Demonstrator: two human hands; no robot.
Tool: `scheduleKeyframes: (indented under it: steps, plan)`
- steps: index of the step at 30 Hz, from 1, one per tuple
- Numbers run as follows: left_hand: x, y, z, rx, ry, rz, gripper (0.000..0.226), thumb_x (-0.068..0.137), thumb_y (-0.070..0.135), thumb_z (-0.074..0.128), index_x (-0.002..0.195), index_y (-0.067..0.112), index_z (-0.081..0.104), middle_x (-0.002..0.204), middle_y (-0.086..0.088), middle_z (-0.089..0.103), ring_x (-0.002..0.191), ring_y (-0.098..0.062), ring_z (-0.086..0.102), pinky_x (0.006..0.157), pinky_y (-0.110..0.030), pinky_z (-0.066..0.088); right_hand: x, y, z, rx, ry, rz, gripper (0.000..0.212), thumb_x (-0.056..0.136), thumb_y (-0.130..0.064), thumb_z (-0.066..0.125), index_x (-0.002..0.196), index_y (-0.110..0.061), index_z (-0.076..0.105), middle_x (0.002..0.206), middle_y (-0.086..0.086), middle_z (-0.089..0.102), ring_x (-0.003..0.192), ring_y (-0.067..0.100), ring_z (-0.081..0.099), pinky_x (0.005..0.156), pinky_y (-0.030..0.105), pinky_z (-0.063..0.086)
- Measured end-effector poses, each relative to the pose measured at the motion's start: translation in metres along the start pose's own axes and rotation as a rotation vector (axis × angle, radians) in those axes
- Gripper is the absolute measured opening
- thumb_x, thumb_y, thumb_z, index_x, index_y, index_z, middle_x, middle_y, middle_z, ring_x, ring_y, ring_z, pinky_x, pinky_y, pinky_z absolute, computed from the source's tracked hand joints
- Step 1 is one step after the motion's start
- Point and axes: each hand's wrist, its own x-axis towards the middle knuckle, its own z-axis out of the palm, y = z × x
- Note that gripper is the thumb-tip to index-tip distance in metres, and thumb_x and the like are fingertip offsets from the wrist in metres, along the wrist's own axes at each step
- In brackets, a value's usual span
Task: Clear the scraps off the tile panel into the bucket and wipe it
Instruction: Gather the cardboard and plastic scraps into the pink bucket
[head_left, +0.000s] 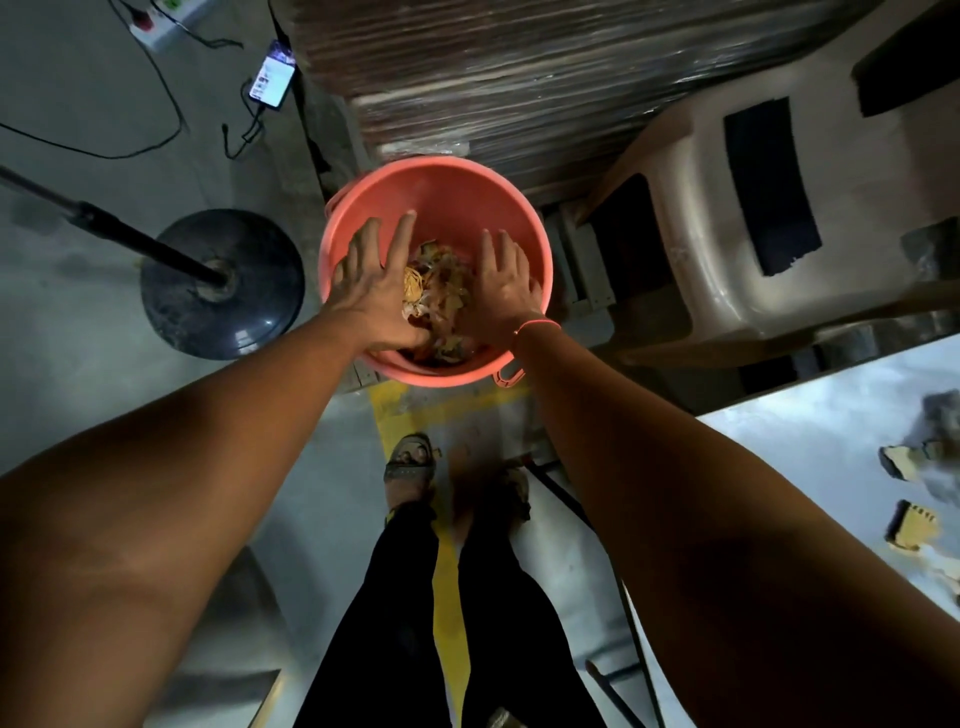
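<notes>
A salmon-pink bucket (441, 187) stands on the floor in front of my feet. Both hands hover over its mouth, palms down, fingers spread. My left hand (376, 283) is over the left half, my right hand (506, 288) over the right half. Between them lies a heap of tan and brown scraps (441, 291) inside the bucket; neither hand grips anything that I can see. The shiny pale tile panel (810, 447) is at the right edge, with a few scraps (911, 527) still lying on it.
A black round stand base (223, 283) with a pole sits left of the bucket. A brown plastic stool (727, 223) is to the right, a wrapped stack of boards (493, 67) behind. A phone (272, 80), cables and a power strip lie at top left.
</notes>
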Motion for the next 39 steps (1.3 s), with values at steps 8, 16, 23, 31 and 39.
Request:
scheduleKeyframes:
  steps: [8, 16, 23, 31, 39]
  plan:
    - [-0.039, 0.031, -0.056, 0.268, 0.174, 0.258, 0.127, 0.074, 0.065, 0.069, 0.161, 0.034, -0.018, 0.171, -0.015, -0.013, 0.158, -0.039, -0.008, 0.126, -0.054, 0.002, -0.074, -0.015, -0.034, -0.125, 0.214, -0.054, 0.091, 0.097, -0.044, 0.047, 0.167, -0.016, -0.005, 0.175, 0.007, -0.007, 0.161, 0.028, -0.009, 0.127, 0.061, 0.003]
    - [-0.093, 0.111, -0.099, 0.274, 0.195, 0.48, 0.105, 0.09, 0.064, 0.054, 0.161, 0.034, -0.018, 0.171, -0.013, -0.016, 0.158, -0.035, -0.01, 0.126, -0.054, 0.007, -0.177, 0.009, -0.068, -0.088, 0.452, 0.097, 0.084, 0.101, -0.053, 0.038, 0.167, -0.019, -0.001, 0.176, 0.002, -0.005, 0.161, 0.022, -0.01, 0.127, 0.059, 0.004]
    - [-0.13, 0.208, -0.091, 0.288, 0.199, 0.699, 0.105, 0.091, 0.065, 0.054, 0.162, 0.03, -0.016, 0.171, -0.017, -0.013, 0.158, -0.039, -0.005, 0.125, -0.056, 0.011, -0.269, 0.075, -0.084, -0.031, 0.622, 0.327, 0.087, 0.103, -0.057, 0.041, 0.167, -0.02, -0.005, 0.175, 0.002, -0.008, 0.161, 0.019, -0.012, 0.126, 0.054, -0.004]
    - [-0.177, 0.328, -0.033, 0.28, 0.062, 0.86, 0.101, 0.092, 0.07, 0.047, 0.16, 0.035, -0.019, 0.17, -0.011, -0.022, 0.158, -0.034, -0.013, 0.123, -0.059, 0.011, -0.375, 0.177, -0.071, 0.001, 0.68, 0.549, 0.084, 0.104, -0.064, 0.027, 0.167, -0.019, -0.007, 0.175, 0.002, -0.012, 0.161, 0.02, -0.015, 0.127, 0.055, -0.003]
    - [-0.218, 0.398, 0.017, 0.282, -0.068, 0.817, 0.103, 0.092, 0.072, 0.049, 0.158, 0.04, -0.024, 0.168, -0.006, -0.026, 0.158, -0.033, -0.013, 0.124, -0.058, 0.014, -0.457, 0.264, -0.048, 0.101, 0.669, 0.671, 0.086, 0.103, -0.061, 0.031, 0.166, -0.02, -0.01, 0.175, 0.002, -0.014, 0.161, 0.02, -0.014, 0.127, 0.054, -0.001]
